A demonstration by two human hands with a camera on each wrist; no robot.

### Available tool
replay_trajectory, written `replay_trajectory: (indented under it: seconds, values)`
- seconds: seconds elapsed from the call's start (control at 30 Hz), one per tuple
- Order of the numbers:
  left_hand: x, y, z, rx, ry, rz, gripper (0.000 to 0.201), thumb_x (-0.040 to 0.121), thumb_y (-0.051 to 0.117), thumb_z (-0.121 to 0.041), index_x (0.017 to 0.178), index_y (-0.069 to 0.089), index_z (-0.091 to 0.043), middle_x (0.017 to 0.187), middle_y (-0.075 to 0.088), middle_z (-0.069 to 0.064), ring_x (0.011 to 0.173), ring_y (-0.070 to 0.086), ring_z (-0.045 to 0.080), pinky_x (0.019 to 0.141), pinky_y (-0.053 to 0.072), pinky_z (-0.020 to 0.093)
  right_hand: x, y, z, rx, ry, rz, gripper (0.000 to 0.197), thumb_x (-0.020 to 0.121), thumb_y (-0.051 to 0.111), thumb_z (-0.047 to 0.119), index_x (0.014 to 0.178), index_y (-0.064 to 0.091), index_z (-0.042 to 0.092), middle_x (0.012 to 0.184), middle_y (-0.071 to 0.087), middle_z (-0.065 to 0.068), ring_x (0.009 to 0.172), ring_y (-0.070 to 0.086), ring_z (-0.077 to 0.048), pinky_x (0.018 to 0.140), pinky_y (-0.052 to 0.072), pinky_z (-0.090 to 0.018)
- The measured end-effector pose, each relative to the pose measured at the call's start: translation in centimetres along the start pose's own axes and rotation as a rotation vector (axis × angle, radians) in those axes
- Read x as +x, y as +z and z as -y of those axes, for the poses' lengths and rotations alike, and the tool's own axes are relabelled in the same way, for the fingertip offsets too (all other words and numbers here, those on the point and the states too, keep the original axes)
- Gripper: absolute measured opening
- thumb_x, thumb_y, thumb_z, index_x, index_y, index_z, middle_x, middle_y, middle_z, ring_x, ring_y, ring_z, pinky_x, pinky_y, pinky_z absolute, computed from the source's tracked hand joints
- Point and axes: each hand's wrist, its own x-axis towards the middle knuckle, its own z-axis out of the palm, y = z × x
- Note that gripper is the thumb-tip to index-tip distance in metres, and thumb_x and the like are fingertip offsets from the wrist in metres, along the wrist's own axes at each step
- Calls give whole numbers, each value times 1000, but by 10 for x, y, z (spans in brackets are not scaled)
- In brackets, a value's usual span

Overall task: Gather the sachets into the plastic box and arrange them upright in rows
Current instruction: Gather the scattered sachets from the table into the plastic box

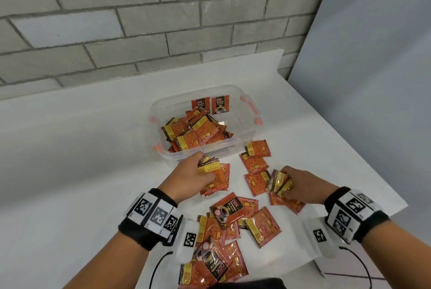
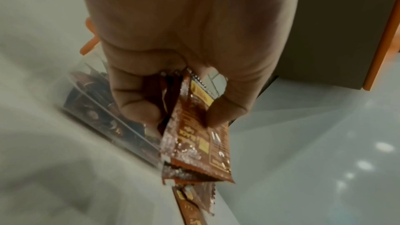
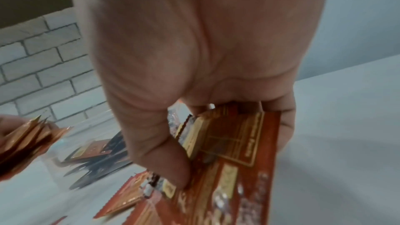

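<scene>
Loose sachets [image 1: 218,230] nearest; each hand's grip, left hand [image 1: 191,178] and right hand [image 1: 300,183], pinches a bundle

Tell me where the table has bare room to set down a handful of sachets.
Free: the white table left of the plastic box, reaching back to the brick wall, and the strip right of the box towards the table's right edge. Crowded: in front of the box, where loose sachets lie around the left hand and right hand, both gripping bundles.

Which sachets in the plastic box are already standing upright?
Only the two sachets leaning against the far wall of the plastic box, side by side with printed fronts facing the camera. The other sachets inside lie flat in a jumbled pile.
</scene>
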Motion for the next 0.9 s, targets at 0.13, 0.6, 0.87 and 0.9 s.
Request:
replay_trajectory:
  seconds: [0.13,0.6,0.87,0.9]
  values:
    - [-9,-18,-5,-69,14,-80,27,84,63,-9,100,57,-30,92,68,-7,80,65,5,74,54,25,4,2,1,-168,-8,-59,35,81,67,30,105,44,19,103,44,-2,97,47,-17,80,42,-24]
    - [61,-116,-32,-105,-127,-409,49,79,76,-14,116,43,-17,99,56,3,73,65,17,58,58,27,6,-81,114,416,-270,-217,16,89,58,10,96,51,23,87,63,2,73,62,-10,59,49,-22]
    - [98,-100,-48,517,-222,-283,22,91,50,-7,112,53,-2,112,61,16,98,61,29,67,42,30,92,-58,184,335,-172,-211,44,81,66,13,122,50,10,97,64,-4,81,64,-18,65,56,-31]
    - [99,-100,-49,546,-223,-287,20,92,48,-6,110,54,-1,113,61,16,96,61,29,67,42,28,95,-56,186,274,-155,-199,43,82,66,13,122,50,8,92,61,-3,79,61,-18,61,52,-29]
